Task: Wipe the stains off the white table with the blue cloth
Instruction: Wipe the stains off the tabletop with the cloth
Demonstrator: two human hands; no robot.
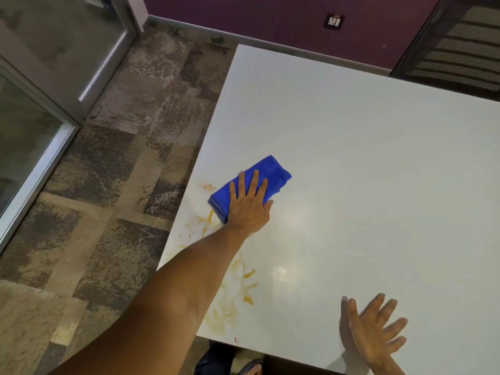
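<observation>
A folded blue cloth lies flat on the white table near its left edge. My left hand presses down on the cloth's near half, palm flat and fingers spread. Yellow-orange stains smear the table between the cloth and the near left corner, and a small reddish speckled stain sits just left of the cloth. My right hand hovers at the table's near edge, fingers apart and blurred, holding nothing.
The table's left edge drops to a patterned brown carpet. A glass door with a metal frame stands at the left. A purple wall with a socket runs behind. A dark mesh chair stands at the back right.
</observation>
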